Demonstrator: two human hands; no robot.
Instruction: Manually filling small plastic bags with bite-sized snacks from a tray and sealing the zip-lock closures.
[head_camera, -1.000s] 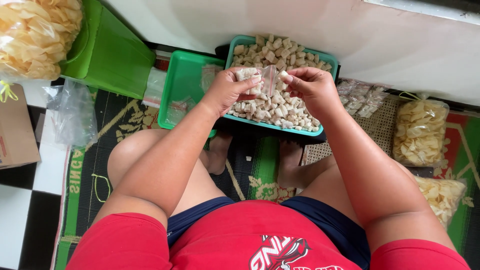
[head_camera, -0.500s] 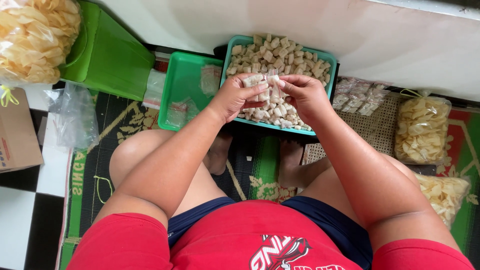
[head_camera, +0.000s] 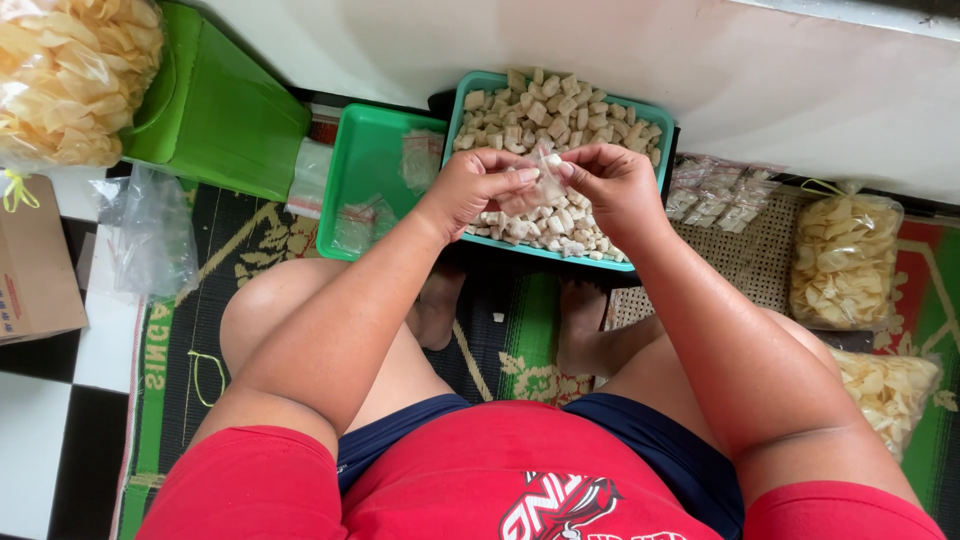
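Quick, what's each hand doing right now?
Left hand: pinched shut on the small clear bag.
Right hand: pinched shut on the same bag, over the tray of pieces.

Two green trays (head_camera: 375, 160) (head_camera: 560, 255); three bags of chips (head_camera: 70, 80) (head_camera: 845, 260) (head_camera: 885, 385).

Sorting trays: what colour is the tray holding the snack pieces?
Teal-green tray, head view.

A patterned woven floor mat (head_camera: 250, 250) carries two green trays (head_camera: 375, 170); one, teal (head_camera: 470, 95), holds pale cubed snacks. Bagged crackers (head_camera: 845, 260) lie at its right edge, a cardboard box (head_camera: 35, 260) on tiles left.
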